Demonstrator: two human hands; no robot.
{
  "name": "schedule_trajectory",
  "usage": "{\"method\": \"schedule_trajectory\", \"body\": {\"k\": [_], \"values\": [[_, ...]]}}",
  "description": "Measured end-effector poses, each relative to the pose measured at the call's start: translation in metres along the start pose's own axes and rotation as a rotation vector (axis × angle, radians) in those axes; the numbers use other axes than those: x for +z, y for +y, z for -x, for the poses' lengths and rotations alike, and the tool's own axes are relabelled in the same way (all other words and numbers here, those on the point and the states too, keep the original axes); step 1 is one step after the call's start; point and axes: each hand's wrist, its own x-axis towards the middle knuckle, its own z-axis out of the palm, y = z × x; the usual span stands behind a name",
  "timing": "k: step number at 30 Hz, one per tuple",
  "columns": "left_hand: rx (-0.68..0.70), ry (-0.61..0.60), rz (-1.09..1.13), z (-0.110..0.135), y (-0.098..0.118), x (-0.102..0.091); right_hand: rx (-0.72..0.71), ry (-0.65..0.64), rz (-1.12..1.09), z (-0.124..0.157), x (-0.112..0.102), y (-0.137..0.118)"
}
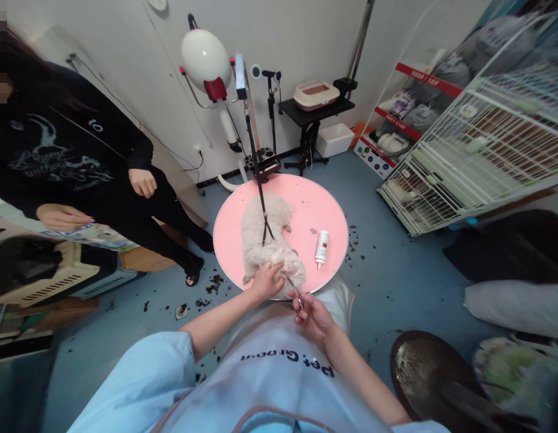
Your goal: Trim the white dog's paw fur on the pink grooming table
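A white, fluffy dog [264, 225] lies on a round pink grooming table [321, 198], with a black loop strap [262, 204] running down to its neck area. My left hand [266, 281] is at the dog's head, thumb and fingers closed on its ear; the exact pinch is too small to see clearly. In my right hand [315, 319] is a slim, ring-handled metal hemostat [296, 290]. Its tip points into the fur by the ear, beside my left fingers. To the right, a white squeeze bottle [321, 248] lies on the table, nozzle towards me.
A co-worker in black [80, 138] stands at the left, both hands away from the dog. Behind the table are a white dryer [205, 57] and a black stand [315, 113] bearing a litter tray [315, 94]. Wire cages [477, 150] stand right; a round stool [423, 373] is lower right. Dark hair clumps litter the floor.
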Motion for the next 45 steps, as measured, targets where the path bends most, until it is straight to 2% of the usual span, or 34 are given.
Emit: {"method": "schedule_trajectory", "body": {"k": [5,12,21,26,30,36,45], "values": [[0.006,-0.017,-0.016,-0.002,0.002,-0.001,-0.023,0.013,0.133,0.010,-0.005,-0.004],[-0.004,0.048,0.052,-0.010,0.004,0.002,0.005,0.010,0.290,-0.002,-0.007,-0.014],[0.015,0.024,0.065,-0.010,0.001,0.002,0.038,0.030,0.381,-0.010,-0.005,-0.022],[0.036,-0.007,0.045,-0.012,0.000,0.000,0.050,-0.009,0.349,-0.002,-0.004,-0.021],[0.035,-0.020,0.043,-0.012,-0.001,-0.002,0.063,-0.040,0.222,0.005,-0.009,-0.020],[0.061,-0.028,0.059,-0.011,-0.003,-0.005,0.139,-0.092,0.068,-0.002,-0.013,-0.017],[0.053,0.023,0.175,-0.012,-0.006,-0.005,0.111,-0.083,0.173,0.002,-0.013,-0.014]]}}
